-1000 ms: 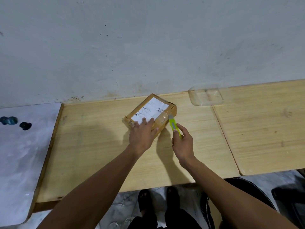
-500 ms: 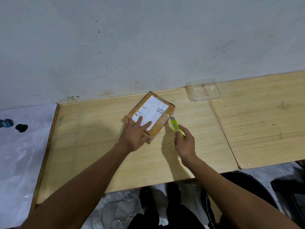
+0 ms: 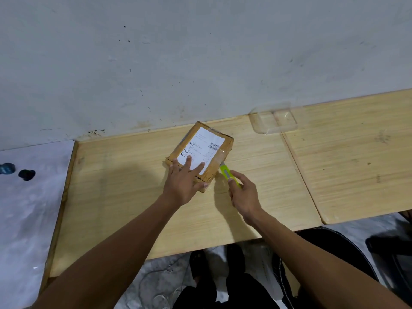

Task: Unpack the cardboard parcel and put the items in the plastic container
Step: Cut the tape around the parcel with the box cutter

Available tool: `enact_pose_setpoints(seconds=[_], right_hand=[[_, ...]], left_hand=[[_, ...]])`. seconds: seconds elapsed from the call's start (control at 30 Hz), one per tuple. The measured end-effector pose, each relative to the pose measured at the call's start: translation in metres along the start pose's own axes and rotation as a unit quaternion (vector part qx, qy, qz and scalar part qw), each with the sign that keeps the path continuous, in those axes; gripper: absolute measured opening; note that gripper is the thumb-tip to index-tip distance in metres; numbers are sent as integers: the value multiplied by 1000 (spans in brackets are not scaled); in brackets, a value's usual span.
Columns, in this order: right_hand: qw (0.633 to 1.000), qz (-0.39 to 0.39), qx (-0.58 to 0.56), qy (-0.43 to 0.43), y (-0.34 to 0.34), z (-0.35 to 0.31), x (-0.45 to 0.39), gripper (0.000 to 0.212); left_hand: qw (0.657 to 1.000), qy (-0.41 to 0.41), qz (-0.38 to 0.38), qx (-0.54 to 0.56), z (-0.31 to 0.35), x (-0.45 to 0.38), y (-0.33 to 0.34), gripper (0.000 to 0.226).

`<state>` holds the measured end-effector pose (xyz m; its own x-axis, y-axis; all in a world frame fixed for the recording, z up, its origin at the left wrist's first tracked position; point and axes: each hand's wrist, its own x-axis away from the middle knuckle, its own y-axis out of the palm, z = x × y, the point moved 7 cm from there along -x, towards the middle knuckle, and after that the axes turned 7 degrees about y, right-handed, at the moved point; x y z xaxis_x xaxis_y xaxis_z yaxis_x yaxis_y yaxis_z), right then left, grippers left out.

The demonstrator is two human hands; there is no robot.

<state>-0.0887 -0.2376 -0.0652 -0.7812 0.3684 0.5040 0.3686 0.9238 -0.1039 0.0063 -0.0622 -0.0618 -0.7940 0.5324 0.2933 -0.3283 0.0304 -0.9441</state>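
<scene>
Head view: my left hand point(image 3: 181, 182) lies flat w/ straight fingers pressing the near end of the cardboard parcel point(image 3: 201, 152). My right hand point(image 3: 244, 194), just right of the parcel, grips a green utility knife point(image 3: 228, 173), tip at the parcel's right edge. Parcel is taped, white label up, lying on the wooden table point(image 3: 133, 197). Clear plastic container point(image 3: 275, 119) sits beyond the parcel, to its right, by the wall point(image 3: 200, 52).
</scene>
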Motion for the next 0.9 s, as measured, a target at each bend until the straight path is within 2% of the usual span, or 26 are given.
enact_pose_setpoints(seconds=[0.57, 0.9], right_hand=[[999, -46, -14, 12, 3, 4, 27, 27], [985, -105, 133, -28, -21, -20, 11, 25]], left_hand=[[1000, -6, -3, 17, 0, 0, -1, 74], [999, -14, 5, 32, 0, 1, -3, 79]])
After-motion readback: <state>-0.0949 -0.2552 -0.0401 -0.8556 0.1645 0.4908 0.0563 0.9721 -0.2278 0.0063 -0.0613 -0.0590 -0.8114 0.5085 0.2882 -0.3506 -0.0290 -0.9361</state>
